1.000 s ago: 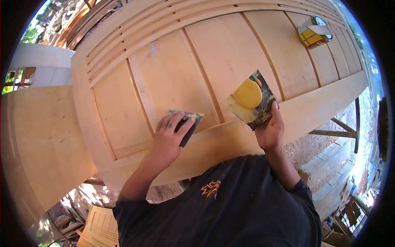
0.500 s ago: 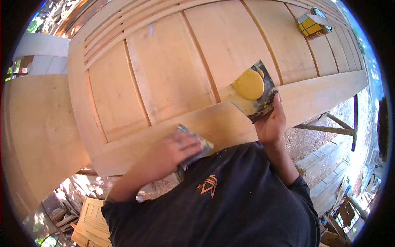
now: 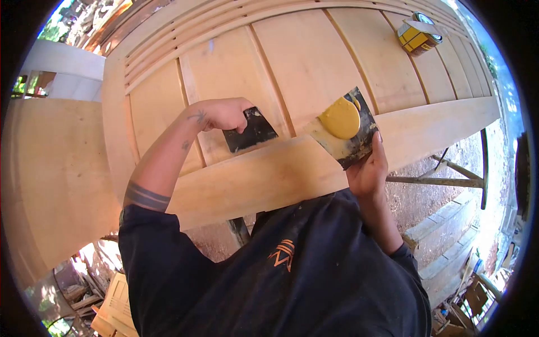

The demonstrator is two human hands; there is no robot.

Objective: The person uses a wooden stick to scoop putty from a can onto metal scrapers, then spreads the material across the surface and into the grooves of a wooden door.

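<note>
My left hand (image 3: 227,115) is closed around the top of a black flat putty spreader (image 3: 251,130). The spreader's lower edge is against the wooden door (image 3: 224,62), by the seam between a panel and the near rail. My right hand (image 3: 368,168) grips a second dark flat blade (image 3: 365,121) from its near corner, thumb along the edge and the other fingers partly hidden beneath. A thick round mound of yellow putty (image 3: 340,119) sits on that blade, with thinner smears around it. The blade is held just above the door's near rail (image 3: 269,174).
An opened yellow and brown can (image 3: 418,38) stands at the door's far right, a flat pale piece across its top. Another wooden board (image 3: 56,174) is at left. A trestle leg (image 3: 484,168) supports the right end. Scrap wood lies below, at lower right and left.
My left hand has swung up and forward with its spreader, from near my body over the near rail to the door panel. My right hand and the putty blade have barely moved.
</note>
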